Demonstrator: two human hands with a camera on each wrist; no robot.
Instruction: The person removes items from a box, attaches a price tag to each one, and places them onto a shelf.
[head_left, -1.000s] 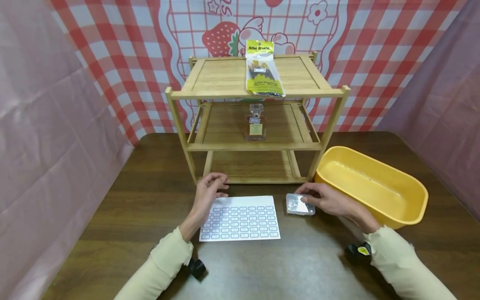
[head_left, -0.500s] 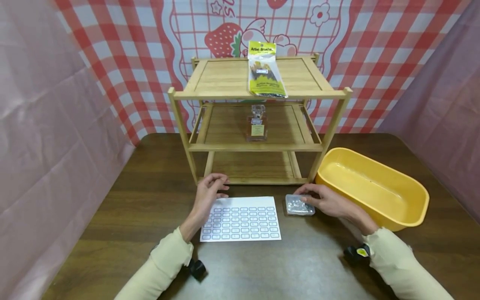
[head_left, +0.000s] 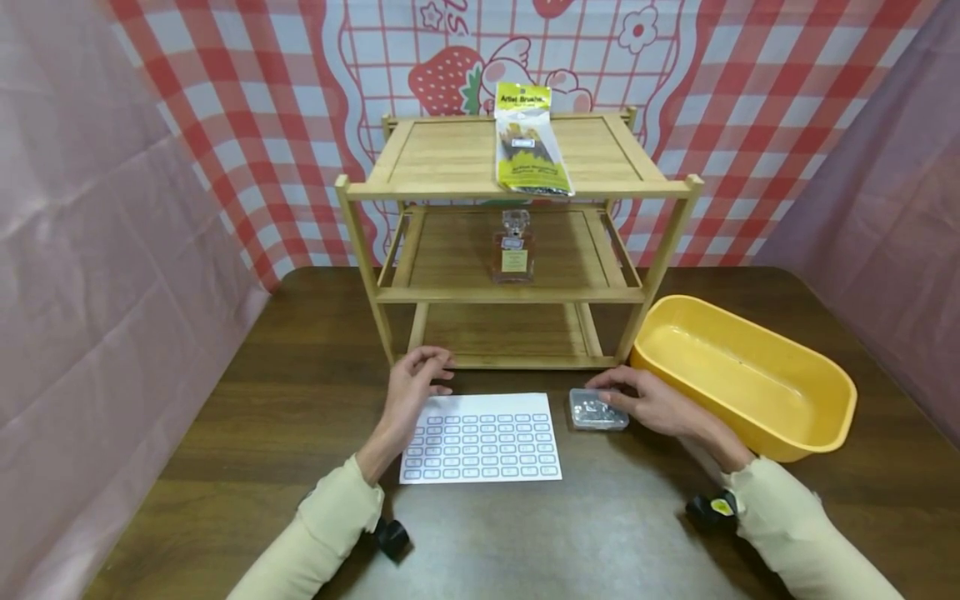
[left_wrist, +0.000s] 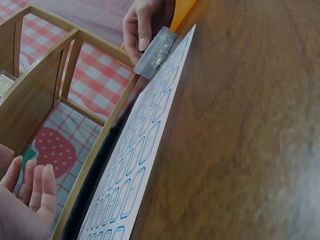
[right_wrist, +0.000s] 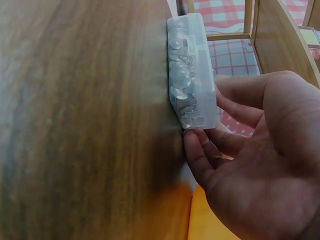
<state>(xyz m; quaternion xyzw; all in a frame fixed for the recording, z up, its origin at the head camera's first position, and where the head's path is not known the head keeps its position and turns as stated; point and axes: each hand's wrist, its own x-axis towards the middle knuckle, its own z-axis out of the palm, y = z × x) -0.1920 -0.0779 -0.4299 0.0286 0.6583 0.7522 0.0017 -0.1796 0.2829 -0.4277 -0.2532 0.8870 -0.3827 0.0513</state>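
Note:
At the right of the head view, my right hand (head_left: 654, 403) holds a small clear plastic box (head_left: 588, 413) that lies on the table. In the right wrist view, the thumb is on the lid of the box (right_wrist: 205, 65) and fingertips touch its lower end; small shiny round pieces show inside. To the box's left lies a white sheet of blue-bordered labels (head_left: 483, 446). My left hand (head_left: 408, 396) is at that sheet's upper left corner, fingers loosely bent with nothing between them. The left wrist view shows this left hand (left_wrist: 30, 200) holding nothing.
A three-tier wooden shelf (head_left: 510, 295) stands behind the hands. A packet of artist brushes (head_left: 531, 154) lies on its top tier, and a perfume bottle (head_left: 514, 254) stands on the middle one. Beside the right forearm is a yellow basin (head_left: 750, 375).
Both hands stay nearly where they were. The glare on the box lid has faded, and the box has shifted very slightly left with the right hand.

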